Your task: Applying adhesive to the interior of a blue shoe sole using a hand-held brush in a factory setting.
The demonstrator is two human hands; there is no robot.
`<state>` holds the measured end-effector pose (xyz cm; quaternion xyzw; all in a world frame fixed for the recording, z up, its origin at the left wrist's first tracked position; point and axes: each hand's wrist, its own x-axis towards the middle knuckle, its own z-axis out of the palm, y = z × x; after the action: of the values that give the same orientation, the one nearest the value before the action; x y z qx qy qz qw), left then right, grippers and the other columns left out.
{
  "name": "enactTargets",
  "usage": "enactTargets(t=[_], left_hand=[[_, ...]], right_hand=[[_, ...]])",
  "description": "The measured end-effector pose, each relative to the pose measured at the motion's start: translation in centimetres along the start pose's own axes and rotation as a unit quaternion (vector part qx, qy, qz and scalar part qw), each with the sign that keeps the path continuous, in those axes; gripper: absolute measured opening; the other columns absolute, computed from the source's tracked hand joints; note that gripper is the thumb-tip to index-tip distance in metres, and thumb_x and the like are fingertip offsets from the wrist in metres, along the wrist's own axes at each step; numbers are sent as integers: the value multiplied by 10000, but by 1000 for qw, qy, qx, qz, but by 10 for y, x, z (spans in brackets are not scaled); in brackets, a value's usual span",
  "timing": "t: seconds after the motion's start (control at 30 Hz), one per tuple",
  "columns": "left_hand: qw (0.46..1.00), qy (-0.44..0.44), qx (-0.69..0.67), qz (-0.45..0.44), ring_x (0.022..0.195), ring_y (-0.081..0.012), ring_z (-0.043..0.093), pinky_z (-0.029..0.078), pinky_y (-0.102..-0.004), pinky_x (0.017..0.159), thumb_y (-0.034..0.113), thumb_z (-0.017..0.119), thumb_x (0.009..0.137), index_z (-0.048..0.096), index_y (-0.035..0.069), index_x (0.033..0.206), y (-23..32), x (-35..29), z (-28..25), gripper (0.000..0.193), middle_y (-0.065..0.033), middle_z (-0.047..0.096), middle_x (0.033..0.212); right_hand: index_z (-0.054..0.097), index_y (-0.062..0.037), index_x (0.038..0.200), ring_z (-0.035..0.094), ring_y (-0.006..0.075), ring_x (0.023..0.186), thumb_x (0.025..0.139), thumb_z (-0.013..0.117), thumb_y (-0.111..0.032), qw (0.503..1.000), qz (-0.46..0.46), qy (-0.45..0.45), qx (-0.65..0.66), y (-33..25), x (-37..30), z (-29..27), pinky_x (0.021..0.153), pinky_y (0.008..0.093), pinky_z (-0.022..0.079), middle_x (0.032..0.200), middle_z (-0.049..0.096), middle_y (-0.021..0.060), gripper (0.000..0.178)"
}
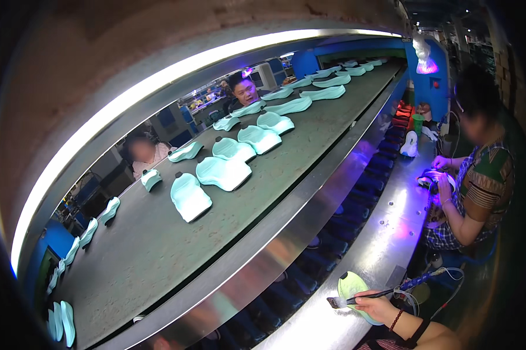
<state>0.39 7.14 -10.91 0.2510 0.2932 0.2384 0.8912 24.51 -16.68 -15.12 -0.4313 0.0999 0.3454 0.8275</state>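
Observation:
At the lower right, my right hand is closed around a thin dark brush. Its bristles, dark and wet-looking, point left, and its blue-wrapped handle end trails clear tubing. A pale yellow-green shoe sole with a dark tip lies under the brush and hand, on the metal bench. The hand covers part of the sole; whether its fingers also touch it, I cannot tell. A beaded band circles the wrist. My left hand is out of view.
A wide dark conveyor belt carries several pale turquoise soles. Dark shoes line a lower shelf beneath its metal edge. A co-worker sits at the right, hands on a shoe; two other people are beyond the belt. A white shoe stands farther along the bench.

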Motion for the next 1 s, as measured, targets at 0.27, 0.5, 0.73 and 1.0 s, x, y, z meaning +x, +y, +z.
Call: enactTargets(t=[0.27,0.5,0.73,1.0], left_hand=[[999,-21,-40,8,1230,-384,417,292,-545,1056,267,602,770,232,30,1401,-25,-29,-1,768,-208,404,1351],[986,-145,-56,-52,1247,-382,396,273,-552,1061,483,552,768,224,60,1415,-49,-44,-8,840,-194,390,1368],[970,-182,-160,-4,1203,-413,430,311,-613,994,823,226,742,317,112,1391,-30,-49,30,967,-185,447,1322],[957,-207,-202,-3,1110,-384,512,368,-541,979,708,134,838,356,117,1371,-30,-78,37,826,-171,498,1270]], right_hand=[[586,53,1012,619,243,895,812,616,9,999,-20,-46,-18,-3,-14,12,801,348,515,970,625,152,207],[630,25,973,606,223,903,806,599,31,977,23,-211,-32,11,-55,64,846,359,486,957,638,122,170],[626,58,991,630,194,873,790,638,24,922,28,-351,-161,28,-90,120,843,312,491,941,661,139,204],[627,63,972,632,163,835,791,638,31,915,1,-339,-219,28,-89,156,782,257,506,917,661,129,184]])
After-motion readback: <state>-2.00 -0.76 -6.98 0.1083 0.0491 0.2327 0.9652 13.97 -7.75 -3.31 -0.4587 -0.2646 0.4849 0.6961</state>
